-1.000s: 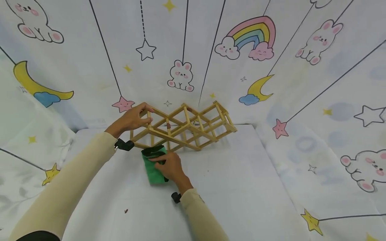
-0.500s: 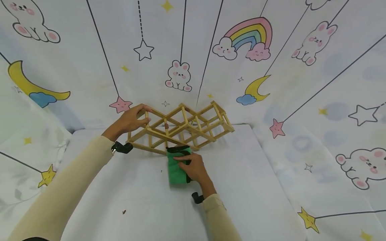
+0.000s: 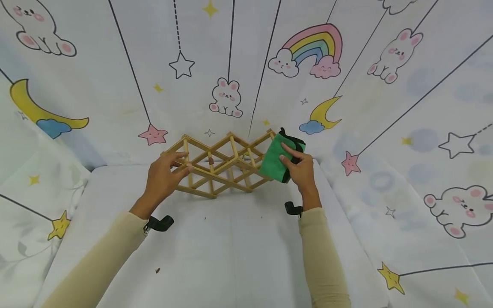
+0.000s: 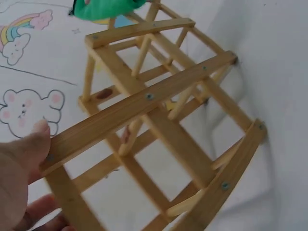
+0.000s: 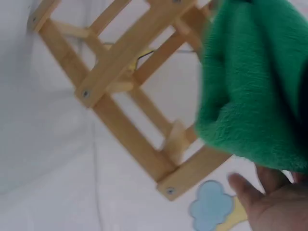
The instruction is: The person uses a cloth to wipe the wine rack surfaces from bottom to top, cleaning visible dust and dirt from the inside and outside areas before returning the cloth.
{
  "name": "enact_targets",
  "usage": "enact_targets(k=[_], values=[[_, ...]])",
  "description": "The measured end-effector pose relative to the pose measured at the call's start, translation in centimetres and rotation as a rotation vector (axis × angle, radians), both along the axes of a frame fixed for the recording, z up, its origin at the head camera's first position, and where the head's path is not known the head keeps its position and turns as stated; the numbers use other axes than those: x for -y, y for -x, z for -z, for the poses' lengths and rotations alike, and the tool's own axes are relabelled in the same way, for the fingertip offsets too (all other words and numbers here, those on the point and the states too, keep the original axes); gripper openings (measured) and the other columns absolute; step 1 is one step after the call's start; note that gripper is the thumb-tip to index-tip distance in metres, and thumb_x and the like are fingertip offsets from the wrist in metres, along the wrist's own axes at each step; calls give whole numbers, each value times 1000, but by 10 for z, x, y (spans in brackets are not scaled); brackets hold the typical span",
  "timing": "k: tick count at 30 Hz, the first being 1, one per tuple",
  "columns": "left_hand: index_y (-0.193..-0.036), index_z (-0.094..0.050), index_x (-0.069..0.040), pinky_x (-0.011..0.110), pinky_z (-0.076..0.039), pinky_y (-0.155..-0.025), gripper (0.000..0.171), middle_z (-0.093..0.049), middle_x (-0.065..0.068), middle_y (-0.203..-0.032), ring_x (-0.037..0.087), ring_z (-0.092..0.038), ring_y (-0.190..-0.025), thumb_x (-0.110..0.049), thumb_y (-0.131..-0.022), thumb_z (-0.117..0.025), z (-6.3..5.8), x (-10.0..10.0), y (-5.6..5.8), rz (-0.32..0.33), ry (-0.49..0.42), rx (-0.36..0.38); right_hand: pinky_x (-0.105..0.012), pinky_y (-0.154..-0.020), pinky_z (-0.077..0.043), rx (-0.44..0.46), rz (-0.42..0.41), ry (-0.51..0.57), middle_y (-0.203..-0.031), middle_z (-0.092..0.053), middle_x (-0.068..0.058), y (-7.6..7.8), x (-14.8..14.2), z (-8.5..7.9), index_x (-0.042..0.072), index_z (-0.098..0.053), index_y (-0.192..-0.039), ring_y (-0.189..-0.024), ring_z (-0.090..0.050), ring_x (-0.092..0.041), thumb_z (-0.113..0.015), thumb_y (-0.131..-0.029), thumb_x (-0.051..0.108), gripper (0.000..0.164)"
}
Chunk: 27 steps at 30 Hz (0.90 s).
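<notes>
A wooden lattice rack (image 3: 234, 147) of crossed slats and round dowels, opened out accordion-fashion, stands at the back of the white surface. My left hand (image 3: 163, 177) grips its left end; in the left wrist view the thumb lies against the outer slat of the rack (image 4: 149, 96), fingers below. My right hand (image 3: 302, 169) holds a folded green cloth (image 3: 275, 160) with black edging against the rack's right end, which it largely covers. Close up in the right wrist view, the fuzzy green cloth (image 5: 250, 96) overlaps the slats, and part of the right hand (image 5: 279, 207) shows beneath it.
The white table (image 3: 231, 256) runs toward me, with a small brown fleck (image 3: 157, 270) on it. Behind and beside it hangs a white backdrop (image 3: 127, 145) printed with rabbits, stars and moons. Each wrist carries a small black device (image 3: 161, 223).
My right hand has carried the green cloth from the rack's lower left front, rightward along it, and up to the right end. My left hand has shifted slightly lower on the left end.
</notes>
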<state>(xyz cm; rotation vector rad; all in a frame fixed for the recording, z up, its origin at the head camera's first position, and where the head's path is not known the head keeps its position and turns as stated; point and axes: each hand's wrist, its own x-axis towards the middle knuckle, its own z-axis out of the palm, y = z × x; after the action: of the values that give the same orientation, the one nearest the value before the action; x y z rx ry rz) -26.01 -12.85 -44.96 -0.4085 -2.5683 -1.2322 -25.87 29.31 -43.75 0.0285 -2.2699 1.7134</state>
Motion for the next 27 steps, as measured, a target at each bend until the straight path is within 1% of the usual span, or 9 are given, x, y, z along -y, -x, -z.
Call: enact_targets(k=[4,8,14,17,19,21,23,25,27], values=[[-137,-73,-12,36,-58,-70,48,-80,16,-116,33,-80,-91,-20,-91,-85,15,-7,-1,-41,-63,-70,-45,-116,-49,46,-26,-14,-161,-54,-8,6,-6,3,25,-72,-139,-146,-54,-26,-79,-98,16,42],[-135,-75,-12,20,-47,-62,46,-81,17,-114,29,-79,-82,-20,-90,-85,21,-3,-6,-72,-79,-116,-41,-113,-52,1,-16,-48,-158,-58,-8,-7,0,5,24,-75,-134,-144,-57,-25,-81,-97,15,39],[-135,-74,-10,8,-42,-63,46,-81,17,-111,29,-78,-85,-15,-91,-85,22,15,-31,-86,-88,-123,-24,-102,-55,1,-65,-44,-157,-59,-10,-43,11,0,19,-75,-135,-141,-59,-26,-80,-97,13,40],[-139,-70,-7,0,-45,-73,51,-78,20,-121,36,-80,-101,-11,-91,-84,21,23,-44,-69,-111,-94,-22,-98,-57,40,-105,-14,-157,-58,-13,-59,13,-6,17,-72,-138,-139,-61,-25,-79,-98,13,41],[-144,-66,-7,3,-49,-82,55,-75,20,-129,38,-76,-112,-10,-92,-83,20,26,-51,-62,-113,-63,-22,-96,-58,46,-94,20,-156,-58,-15,-66,12,-13,15,-72,-139,-135,-64,-23,-79,-98,14,42],[-150,-60,-8,16,-56,-91,60,-72,21,-135,40,-73,-119,-11,-94,-81,19,28,-55,-56,-102,-38,-23,-95,-59,47,-71,58,-154,-59,-16,-70,8,-20,14,-72,-139,-130,-66,-19,-80,-97,16,43],[-154,-55,-11,28,-57,-91,63,-72,23,-132,41,-72,-121,-13,-96,-79,19,30,-57,-58,-71,-17,-26,-91,-61,81,-78,68,-151,-61,-19,-70,0,-22,12,-71,-140,-121,-70,-18,-81,-97,20,45],[-157,-52,-14,36,-56,-85,64,-71,24,-125,43,-71,-119,-14,-98,-77,19,30,-59,-61,-44,-6,-30,-87,-63,180,-114,56,-148,-61,-21,-69,-13,-21,13,-71,-141,-112,-74,-17,-82,-97,23,47],[-157,-51,-15,38,-54,-81,64,-69,25,-120,45,-70,-117,-14,-99,-76,19,31,-60,-59,-37,3,-34,-84,-65,319,-167,3,-148,-59,-24,-65,-30,-14,14,-70,-142,-104,-77,-18,-82,-97,24,49]])
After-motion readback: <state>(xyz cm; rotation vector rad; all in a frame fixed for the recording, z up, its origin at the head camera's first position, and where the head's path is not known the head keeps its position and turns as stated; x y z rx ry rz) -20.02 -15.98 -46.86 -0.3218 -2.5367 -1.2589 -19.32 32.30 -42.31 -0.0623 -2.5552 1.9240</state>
